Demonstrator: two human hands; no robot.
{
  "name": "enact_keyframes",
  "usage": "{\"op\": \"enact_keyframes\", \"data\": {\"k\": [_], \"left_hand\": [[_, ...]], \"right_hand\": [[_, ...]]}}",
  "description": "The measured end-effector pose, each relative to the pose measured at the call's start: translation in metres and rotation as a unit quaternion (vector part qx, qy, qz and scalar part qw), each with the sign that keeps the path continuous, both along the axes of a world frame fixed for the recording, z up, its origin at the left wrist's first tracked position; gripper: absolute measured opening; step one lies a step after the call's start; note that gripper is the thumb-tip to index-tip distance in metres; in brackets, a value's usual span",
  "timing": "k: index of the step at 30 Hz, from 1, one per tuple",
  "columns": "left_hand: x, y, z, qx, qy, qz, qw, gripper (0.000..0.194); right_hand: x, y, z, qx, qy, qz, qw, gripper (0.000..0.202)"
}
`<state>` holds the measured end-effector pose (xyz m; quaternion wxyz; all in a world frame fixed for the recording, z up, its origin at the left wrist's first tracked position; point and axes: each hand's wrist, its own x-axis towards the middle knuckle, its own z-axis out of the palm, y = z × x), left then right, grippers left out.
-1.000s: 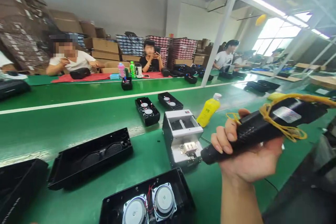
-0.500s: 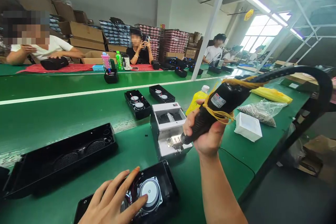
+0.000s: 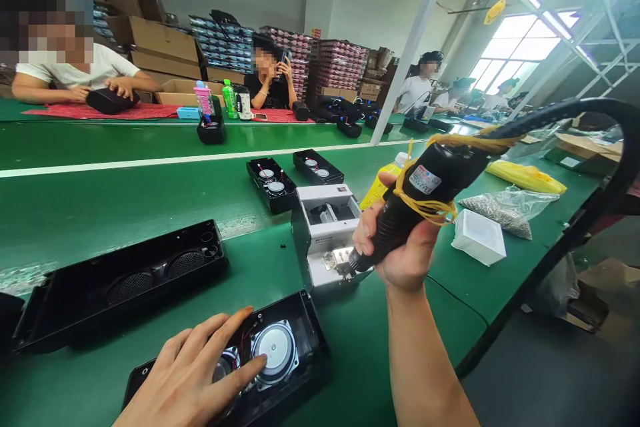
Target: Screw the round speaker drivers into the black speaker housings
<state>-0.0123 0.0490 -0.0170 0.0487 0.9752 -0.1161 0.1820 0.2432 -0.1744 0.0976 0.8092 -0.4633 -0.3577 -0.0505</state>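
Observation:
My right hand (image 3: pixel 400 243) is wrapped round a black electric screwdriver (image 3: pixel 425 183) with a yellow cord or band tied about it. The nose of the screwdriver points down at the front tray of a white-and-grey screw feeder (image 3: pixel 325 233); whether the bit touches a screw cannot be made out. Fingers spread, my left hand (image 3: pixel 200 367) lies across a black speaker housing (image 3: pixel 310 333) on the green bench. Its thumb rests by a round silver speaker driver (image 3: pixel 274 352), and a second driver is partly hidden under the fingers.
A long black shell with grilles (image 3: pixel 135 280) lies to the left. Beyond the feeder are two speaker housings (image 3: pixel 273 185) and a yellow bottle (image 3: pixel 385 180). On the right sit a white box (image 3: pixel 480 237) and a bag of screws (image 3: pixel 500 210). Several co-workers (image 3: pixel 75 73) sit across.
The camera view has shifted slightly. My left hand and the speaker housing appear further left, while the screwdriver stays at the feeder. A co-worker at left has lowered a hand to a black case.

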Motion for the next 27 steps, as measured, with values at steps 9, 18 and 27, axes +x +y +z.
{"op": "enact_keyframes", "data": {"k": [9, 18, 27], "left_hand": [[0.0, -0.004, 0.016, 0.007, 0.025, -0.014, 1.0, 0.104], [-0.004, -0.023, 0.041, -0.098, 0.126, 0.026, 0.987, 0.079], [-0.003, -0.025, 0.047, -0.135, 0.158, 0.026, 0.978, 0.081]], "right_hand": [[-0.032, -0.014, 0.025, 0.037, 0.043, 0.068, 0.996, 0.058], [-0.07, 0.006, 0.013, 0.039, 0.122, 0.185, 0.974, 0.043], [-0.076, 0.004, -0.019, 0.009, 0.113, 0.232, 0.966, 0.045]]}}
